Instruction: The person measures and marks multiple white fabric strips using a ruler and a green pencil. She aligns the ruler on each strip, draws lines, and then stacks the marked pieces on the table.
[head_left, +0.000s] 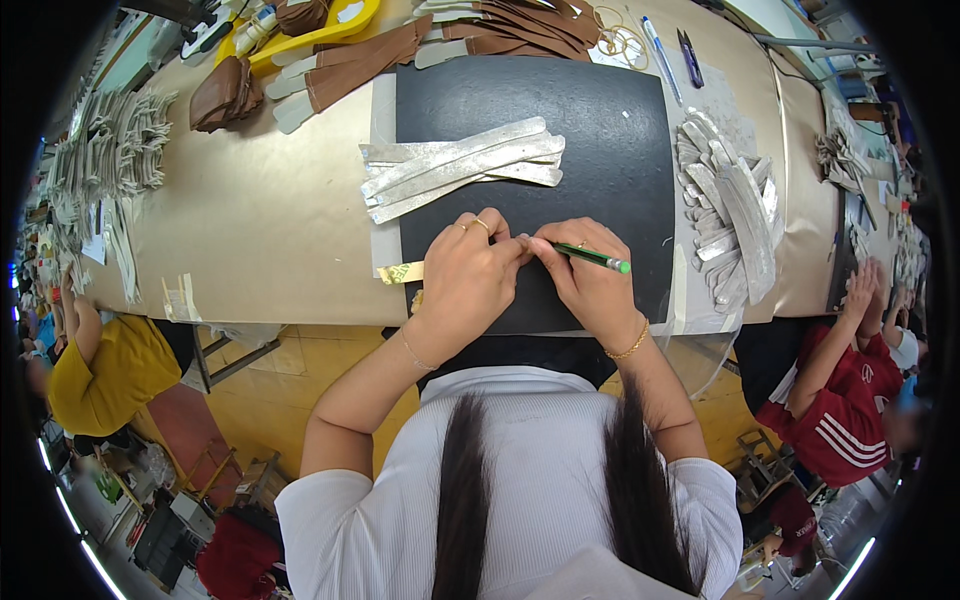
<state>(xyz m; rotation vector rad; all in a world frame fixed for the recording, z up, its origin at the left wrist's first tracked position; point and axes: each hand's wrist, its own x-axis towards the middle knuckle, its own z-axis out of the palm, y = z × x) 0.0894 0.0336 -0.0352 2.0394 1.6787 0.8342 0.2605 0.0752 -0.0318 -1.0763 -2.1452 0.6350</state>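
My left hand (468, 272) and my right hand (588, 275) meet at the fingertips over the black mat (530, 100), near its front edge. A slim green pencil-like tool (592, 257) lies across my right hand, held between its fingers, with its bright green end pointing right. The fingers of my left hand are pinched together, and something small and pale shows between the fingertips of both hands, too hidden to name. Just beyond my hands, a crossed stack of silvery-grey flat strips (465, 168) lies on the mat. A yellowish strip of tape (400, 273) sticks out beside my left hand.
To the right is a heap of grey strips (735, 215); at far left stand more grey bundles (120, 145). Brown strips (365, 65), a brown stack (224, 95), a yellow tray (345, 30), a pen (660, 58) and dark snips (690, 58) lie along the back. People sit both sides.
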